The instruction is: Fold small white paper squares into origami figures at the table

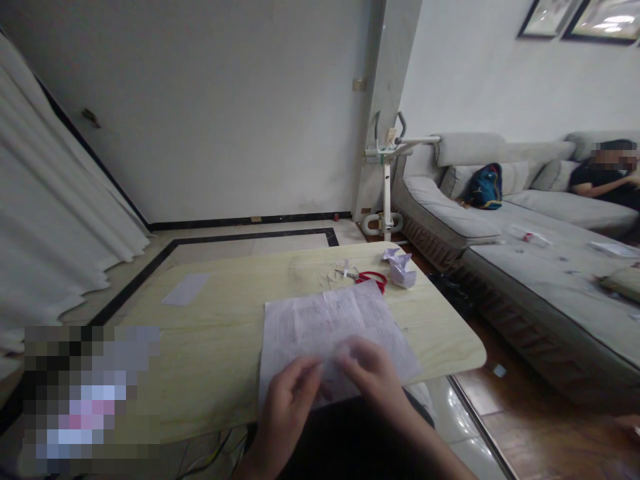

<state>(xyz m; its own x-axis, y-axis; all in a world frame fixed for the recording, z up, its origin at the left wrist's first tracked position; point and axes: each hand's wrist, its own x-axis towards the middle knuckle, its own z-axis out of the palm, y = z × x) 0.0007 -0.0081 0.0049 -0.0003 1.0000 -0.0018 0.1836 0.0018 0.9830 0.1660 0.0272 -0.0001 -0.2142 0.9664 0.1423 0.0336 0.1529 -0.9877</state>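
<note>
A large creased sheet of printed paper (320, 320) lies on the near side of the wooden table. My left hand (295, 393) is above its lower edge, fingers curled in toward the thumb. Close by on the right, my right hand (370, 367) is also closed, its fingertips smeared by motion. Something pale and blurred shows between the fingertips; I cannot make out what it is. Just beyond the sheet lie red-handled scissors (374, 279), partly covered by its far corner. Crumpled white paper (401, 270) sits to the right of them.
The pale wooden table (215, 360) has a rounded right corner. A small white paper (187, 289) lies at its far left, and thin string pieces (327, 277) near the scissors. A pixelated patch hides the lower left. A grey sofa (550, 280) with a seated person stands right.
</note>
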